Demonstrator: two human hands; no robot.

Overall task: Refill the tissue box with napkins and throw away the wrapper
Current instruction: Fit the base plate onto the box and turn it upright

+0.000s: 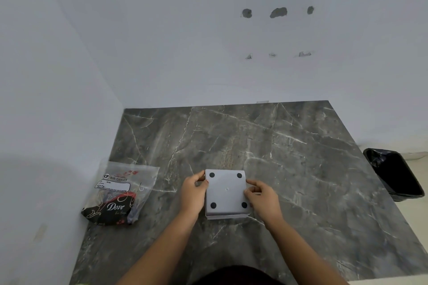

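Note:
A square white tissue box lies upside down on the dark marble table, its bottom panel with black round feet facing up. My left hand grips its left edge. My right hand pinches its right edge. To the left lies a clear plastic wrapper printed "Big Tissues" and "Dove"; it looks flat and slack, and I cannot tell whether napkins are inside it.
A black bin lined with a black bag stands on the floor off the table's right edge. White walls close the table in at the back and on the left.

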